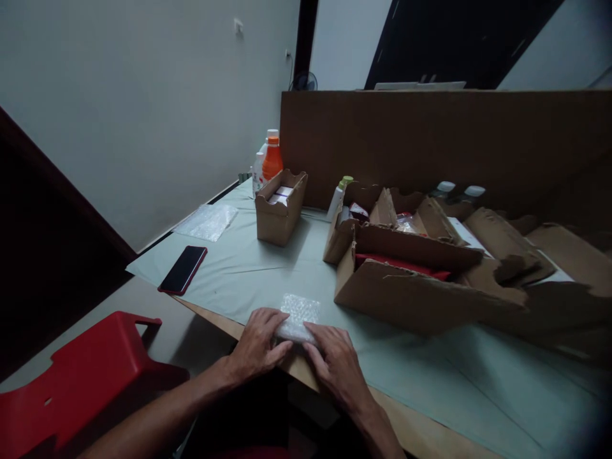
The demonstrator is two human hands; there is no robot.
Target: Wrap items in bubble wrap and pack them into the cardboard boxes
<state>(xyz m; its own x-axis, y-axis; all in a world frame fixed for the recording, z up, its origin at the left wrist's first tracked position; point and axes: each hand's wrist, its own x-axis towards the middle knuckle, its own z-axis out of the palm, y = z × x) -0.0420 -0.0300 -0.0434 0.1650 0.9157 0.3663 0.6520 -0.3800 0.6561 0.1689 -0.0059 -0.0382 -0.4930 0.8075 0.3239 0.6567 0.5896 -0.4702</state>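
Observation:
At the table's near edge lies a piece of bubble wrap [301, 309], its near end rolled into a small bundle and its far end flat on the cloth. My left hand [261, 341] grips the left side of the roll, thumb along the near side and fingers over the top. From the right, my right hand [335, 357] holds the other end in the same way. Whatever the roll may contain is hidden by the wrap and my fingers.
A phone [183, 270] and flat bubble wrap sheets [206, 222] lie to the left. Behind stand a small carton [275, 223] and an orange bottle [273, 159]. Cardboard bins [406, 287] fill the right side. A red plastic stool [95, 376] stands below, left of the table.

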